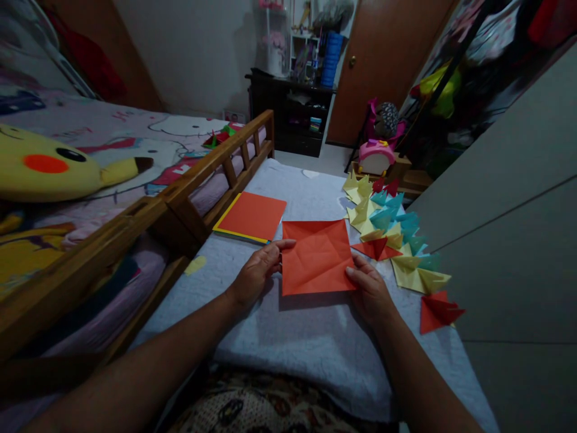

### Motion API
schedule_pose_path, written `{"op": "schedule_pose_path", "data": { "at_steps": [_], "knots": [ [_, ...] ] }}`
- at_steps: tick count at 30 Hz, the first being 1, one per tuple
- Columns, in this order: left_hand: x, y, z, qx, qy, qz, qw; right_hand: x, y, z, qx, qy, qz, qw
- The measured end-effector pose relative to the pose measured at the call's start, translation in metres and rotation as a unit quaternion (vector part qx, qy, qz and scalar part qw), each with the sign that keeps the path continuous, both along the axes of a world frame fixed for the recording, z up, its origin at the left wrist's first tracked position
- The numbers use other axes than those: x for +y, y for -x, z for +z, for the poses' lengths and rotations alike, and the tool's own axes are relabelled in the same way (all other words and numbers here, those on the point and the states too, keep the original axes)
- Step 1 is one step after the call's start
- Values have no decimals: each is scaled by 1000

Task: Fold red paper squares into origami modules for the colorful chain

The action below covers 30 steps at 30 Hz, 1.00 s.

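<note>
A creased orange paper square (317, 255) is held a little above a white mattress (293, 337), casting a shadow below it. My left hand (259, 272) grips its left edge, thumb on top. My right hand (368, 287) pinches its lower right corner. A stack of paper sheets (250, 217), orange on top with yellow and blue edges showing, lies just left of the square. To the right runs a row of several folded paper pieces (387, 231) in yellow, teal and red, with one red folded piece (438, 311) nearest me.
A wooden bed rail (189, 180) borders the mattress on the left, with a yellow plush toy (54, 165) on the bed behind it. A grey wardrobe wall (509, 240) stands at the right. A dark cabinet (293, 114) and brown door (383, 60) lie beyond.
</note>
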State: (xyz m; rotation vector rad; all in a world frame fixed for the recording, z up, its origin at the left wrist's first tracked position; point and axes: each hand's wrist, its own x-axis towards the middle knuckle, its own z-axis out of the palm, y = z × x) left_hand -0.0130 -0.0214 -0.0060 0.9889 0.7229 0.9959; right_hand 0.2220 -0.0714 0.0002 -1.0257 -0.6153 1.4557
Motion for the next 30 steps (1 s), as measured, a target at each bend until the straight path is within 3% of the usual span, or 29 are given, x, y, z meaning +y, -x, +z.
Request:
{"op": "schedule_pose_path", "data": {
  "at_steps": [5, 9, 16, 19, 22, 24, 26, 30],
  "knots": [
    [-1, 1, 4, 4, 18, 8, 1000, -1, -1, -1, 0, 18, 1, 1000],
    [0, 0, 3, 31, -15, 35, 999, -2, 1, 2, 7, 13, 25, 1000],
    [4, -4, 1, -12, -43, 32, 998, -2, 4, -4, -7, -19, 59, 998],
    [5, -2, 0, 49, -70, 41, 995, -3, 2, -10, -56, -57, 64, 995],
    [6, 2, 0, 145, -128, 65, 979, -5, -2, -12, -158, -119, 18, 980],
    [5, 4, 0, 165, -169, 84, 968, -7, -4, -10, -239, -175, -14, 955],
    [4, 3, 0, 162, -214, 92, 959, -10, -5, -8, -332, -242, -48, 910],
    [5, 1, -6, 177, -271, 77, 943, -16, -5, -3, -530, -358, -128, 758]
  ]
}}
